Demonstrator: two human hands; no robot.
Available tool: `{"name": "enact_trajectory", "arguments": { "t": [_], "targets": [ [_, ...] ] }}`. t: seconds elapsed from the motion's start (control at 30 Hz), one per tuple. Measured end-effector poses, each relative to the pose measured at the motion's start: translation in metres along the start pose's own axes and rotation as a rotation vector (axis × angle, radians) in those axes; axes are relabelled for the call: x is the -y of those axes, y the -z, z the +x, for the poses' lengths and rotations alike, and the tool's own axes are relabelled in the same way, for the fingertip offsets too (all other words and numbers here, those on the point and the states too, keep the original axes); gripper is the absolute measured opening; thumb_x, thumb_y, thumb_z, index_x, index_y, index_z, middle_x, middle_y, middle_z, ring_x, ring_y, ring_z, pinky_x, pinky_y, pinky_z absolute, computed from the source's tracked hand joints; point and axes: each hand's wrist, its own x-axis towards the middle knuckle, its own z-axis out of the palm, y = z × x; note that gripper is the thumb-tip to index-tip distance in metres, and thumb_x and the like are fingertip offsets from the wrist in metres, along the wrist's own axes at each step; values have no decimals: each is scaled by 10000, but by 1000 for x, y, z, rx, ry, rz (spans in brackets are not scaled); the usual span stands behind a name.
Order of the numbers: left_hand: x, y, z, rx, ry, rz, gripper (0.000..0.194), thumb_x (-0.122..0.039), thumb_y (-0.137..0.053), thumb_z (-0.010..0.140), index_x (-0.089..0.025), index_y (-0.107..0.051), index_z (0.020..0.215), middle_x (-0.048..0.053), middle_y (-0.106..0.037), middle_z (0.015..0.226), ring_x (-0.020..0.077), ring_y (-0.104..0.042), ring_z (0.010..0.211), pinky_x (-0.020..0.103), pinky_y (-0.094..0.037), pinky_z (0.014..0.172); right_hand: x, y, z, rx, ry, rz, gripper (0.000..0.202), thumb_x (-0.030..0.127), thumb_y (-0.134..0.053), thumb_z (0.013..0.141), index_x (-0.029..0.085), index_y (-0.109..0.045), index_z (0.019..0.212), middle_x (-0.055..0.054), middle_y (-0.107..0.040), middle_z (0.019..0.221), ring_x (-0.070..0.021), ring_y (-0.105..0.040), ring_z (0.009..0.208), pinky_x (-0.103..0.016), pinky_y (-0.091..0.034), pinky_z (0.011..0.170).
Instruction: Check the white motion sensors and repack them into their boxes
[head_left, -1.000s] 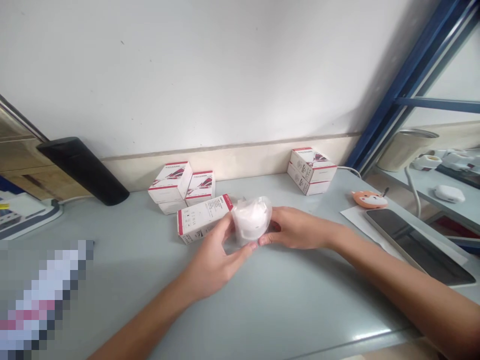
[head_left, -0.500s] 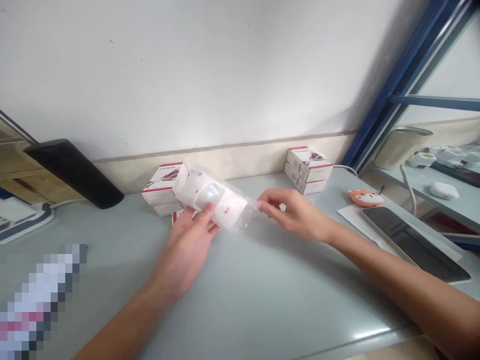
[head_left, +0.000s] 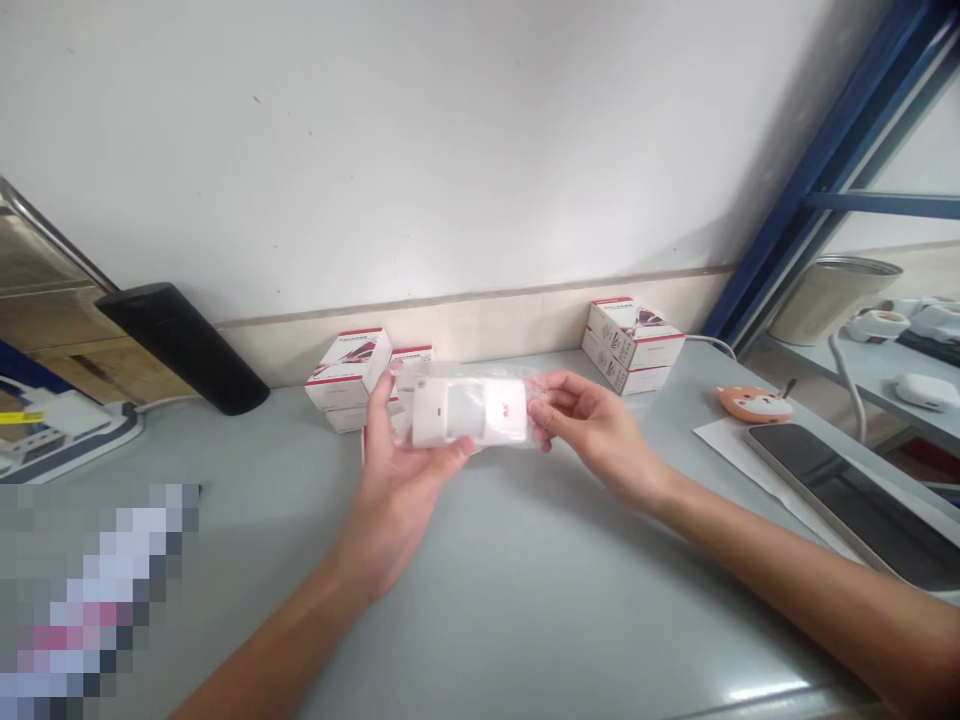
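A white device (head_left: 466, 408) in a clear plastic bag is held level above the grey table (head_left: 480, 600), with a greyish window in its middle and a small red mark near its right end. My left hand (head_left: 401, 480) grips its left part, thumb along the lower edge and fingers behind. At the right end, my right hand (head_left: 589, 425) pinches the bag. Behind my left hand stand white and red boxes (head_left: 346, 370), some partly hidden by the device and the hand.
Two stacked boxes (head_left: 634, 345) stand by the wall. At the right lie a phone (head_left: 862, 505) on paper and an orange animal-faced item (head_left: 754, 404). A black cylindrical object (head_left: 184, 348) leans at the left; a pixelated patch covers the lower left.
The bagged device has turned from a slant to level and shifted slightly right. My left hand has opened wider around its left end, and my right hand has come closer against its right end.
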Motion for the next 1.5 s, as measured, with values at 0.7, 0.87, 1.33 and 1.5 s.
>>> {"name": "enact_trajectory", "arguments": {
  "t": [0.7, 0.87, 1.33, 1.5],
  "targets": [
    [-1, 19, 3, 174, 60, 555, 658, -665, -576, 991, -273, -490, 1513, 22, -762, 841, 165, -679, 625, 313, -534, 666, 9, 12, -3, -417, 628, -787, 136, 282, -584, 1037, 233, -623, 916, -4, -713, 808, -149, -634, 706, -272, -486, 650],
    [-9, 21, 8, 417, 432, 238, 681, -678, -355, 1063, -245, -424, 1583, 62, -782, 831, 106, -572, 400, 267, -482, 535, 15, 19, 1, -248, 571, -904, 173, 268, -535, 1055, 230, -578, 892, 1, -622, 783, -144, -543, 687, -272, -413, 608],
    [-22, 43, 6, 590, 393, -465, 587, -423, -527, 1008, -336, -471, 1585, -21, -739, 722, 114, -574, 352, 195, -416, 343, 13, 17, 2, 178, -22, -271, 356, 567, -558, 1055, 240, -570, 913, 28, -581, 754, -148, -519, 749, -307, -366, 706],
    [-20, 40, 3, 436, 356, -232, 199, -374, -667, 989, -235, -760, 1097, -50, -683, 624, 49, -527, 383, 160, -422, 445, 12, 16, 0, 34, 257, -335, 297, 503, -555, 1073, 250, -579, 919, 4, -559, 842, -159, -506, 770, -318, -402, 707]
  ]
}}
